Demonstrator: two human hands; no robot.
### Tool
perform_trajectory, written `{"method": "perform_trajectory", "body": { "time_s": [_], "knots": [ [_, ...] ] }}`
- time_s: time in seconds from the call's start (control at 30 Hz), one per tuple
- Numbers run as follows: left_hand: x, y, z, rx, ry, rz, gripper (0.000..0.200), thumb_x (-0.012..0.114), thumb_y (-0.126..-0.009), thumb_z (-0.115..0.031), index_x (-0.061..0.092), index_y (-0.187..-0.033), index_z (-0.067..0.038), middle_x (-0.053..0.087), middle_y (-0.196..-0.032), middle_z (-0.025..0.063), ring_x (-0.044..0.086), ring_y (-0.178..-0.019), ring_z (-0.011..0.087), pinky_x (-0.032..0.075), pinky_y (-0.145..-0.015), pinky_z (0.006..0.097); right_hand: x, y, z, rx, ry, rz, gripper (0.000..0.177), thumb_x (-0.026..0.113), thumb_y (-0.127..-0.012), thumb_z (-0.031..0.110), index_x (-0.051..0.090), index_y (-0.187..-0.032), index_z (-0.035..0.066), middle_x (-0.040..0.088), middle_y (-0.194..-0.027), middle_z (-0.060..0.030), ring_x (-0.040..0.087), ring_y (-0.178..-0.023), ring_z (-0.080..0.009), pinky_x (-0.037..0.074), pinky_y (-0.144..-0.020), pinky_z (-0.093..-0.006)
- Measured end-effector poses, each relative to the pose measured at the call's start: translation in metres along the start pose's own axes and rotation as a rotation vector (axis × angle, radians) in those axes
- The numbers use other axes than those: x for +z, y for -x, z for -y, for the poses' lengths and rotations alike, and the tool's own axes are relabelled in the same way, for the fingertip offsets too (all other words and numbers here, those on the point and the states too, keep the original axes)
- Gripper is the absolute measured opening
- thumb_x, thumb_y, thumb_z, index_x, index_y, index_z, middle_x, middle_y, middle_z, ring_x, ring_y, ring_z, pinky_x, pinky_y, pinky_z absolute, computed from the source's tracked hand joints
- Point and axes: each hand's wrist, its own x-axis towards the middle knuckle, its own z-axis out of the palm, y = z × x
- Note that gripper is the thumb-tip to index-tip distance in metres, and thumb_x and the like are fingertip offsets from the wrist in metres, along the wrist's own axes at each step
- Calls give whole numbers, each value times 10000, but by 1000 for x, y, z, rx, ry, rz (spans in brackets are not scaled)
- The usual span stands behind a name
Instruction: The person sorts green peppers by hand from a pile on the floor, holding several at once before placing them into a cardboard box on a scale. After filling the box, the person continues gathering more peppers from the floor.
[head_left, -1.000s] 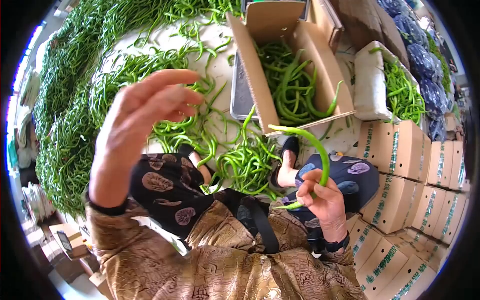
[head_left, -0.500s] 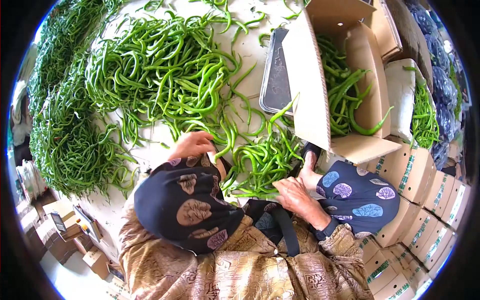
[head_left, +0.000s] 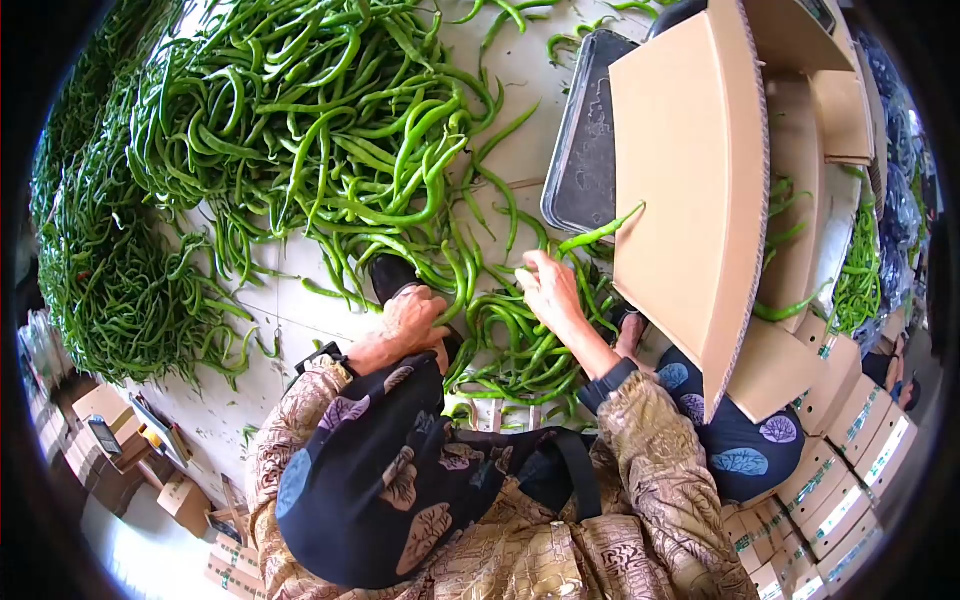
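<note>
A small heap of long green chili peppers (head_left: 515, 335) lies between my feet. My right hand (head_left: 553, 292) is over the far side of this heap with its fingers curled down among the peppers; what is in them is hidden. Just beyond its fingertips one green chili pepper (head_left: 600, 232) slants up against the cardboard box (head_left: 675, 170). My left hand (head_left: 408, 322) is beside my knee at the heap's left edge, fingers bent inward. I cannot make out what they hold. A dark shoe (head_left: 392, 276) shows just past it.
A large pile of chili peppers (head_left: 310, 130) spreads ahead, and thinner peppers (head_left: 110, 270) are banked at the left. A dark tray (head_left: 585, 140) lies beside the tall box flap. Closed cartons (head_left: 830, 450) are stacked at the right. A crate (head_left: 858, 270) holds more peppers.
My right hand has moved from the heap's near edge to its far side. The left hand has drawn back slightly toward my knee. The view has shifted, so the box appears larger and farther right.
</note>
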Motion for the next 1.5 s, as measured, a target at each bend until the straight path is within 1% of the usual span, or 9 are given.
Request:
{"method": "perform_trajectory", "body": {
  "time_s": [0.2, 0.43, 0.53, 0.67, 1.03, 1.1, 1.27, 1.37, 1.5],
  "knots": [
    [-27, 8, -6, -46, 173, 41, 259, 714, -702, -217, 637, -925, -111, 561, -877, 107, 600, -908, 335, 513, -721, 462, 15, -36, 7, 109, 272, -174, 636, 717, -823, 287, 417, -1280, -38, 498, -1188, -283, 618, -913, -437, 527, -743, -489],
    [-7, -17, -23, 452, 216, 503, 239, 695, -760, -219, 635, -960, -105, 598, -905, 121, 628, -861, 346, 511, -743, 458, 23, -53, 30, 159, 446, -24, 444, 749, -799, 281, 492, -1013, -11, 492, -1003, -227, 635, -853, -405, 543, -650, -493],
    [2, -21, -33, 329, 339, 401, 255, 689, -798, -244, 634, -978, -71, 624, -905, 146, 636, -850, 362, 512, -730, 458, 33, -54, 10, 117, 503, -35, 348, 712, -758, 150, 493, -981, -4, 491, -1021, -221, 628, -835, -405, 529, -659, -511],
    [4, -41, -19, -186, 254, -186, 372, 695, -829, -340, 591, -1009, -32, 624, -911, 176, 642, -823, 380, 525, -703, 467, 25, -57, 8, 60, 505, -28, 291, 661, -687, 78, 504, -922, 10, 525, -982, -196, 623, -846, -384, 526, -679, -498],
    [27, -79, -26, -412, 126, -193, 433, 701, -764, -313, 528, -982, 19, 615, -978, 239, 649, -831, 401, 527, -746, 487, -20, -29, 39, 230, 164, 70, 217, 561, -868, 150, 438, -957, -6, 603, -851, -248, 604, -774, -456, 476, -694, -540],
    [11, -73, -34, -420, 242, -108, 431, 704, -735, -295, 574, -995, 23, 623, -959, 252, 641, -833, 415, 513, -746, 508, -29, -22, 32, 318, -15, 102, 203, 543, -888, 147, 418, -954, 1, 612, -834, -255, 599, -760, -475, 466, -676, -550],
    [-66, -31, -37, -302, 1173, -37, 309, 626, -808, -178, 636, -1061, -1, 672, -989, 113, 605, -1012, 234, 447, -901, 348, -65, 2, 60, 371, -518, 5, 309, 507, -956, 184, 533, -1185, -22, 636, -862, -80, 574, -684, -101, 513, -618, -257],
    [-90, -8, -35, -97, 1866, -99, 295, 604, -853, -162, 588, -1098, 2, 643, -1018, 124, 577, -1083, 284, 402, -1026, 416, -91, 12, 79, 348, -871, 20, 249, 459, -991, 146, 534, -1187, 14, 620, -919, -69, 556, -723, -100, 501, -658, -249],
    [-132, 10, -56, 241, 2087, -232, 459, 607, -861, -185, 482, -1254, 16, 650, -1031, 121, 573, -1133, 316, 428, -1010, 413, -121, 28, 121, 259, -1183, 33, 248, 466, -983, 148, 523, -1193, 29, 586, -969, -57, 548, -799, -118, 476, -742, -264]
  ]
}}
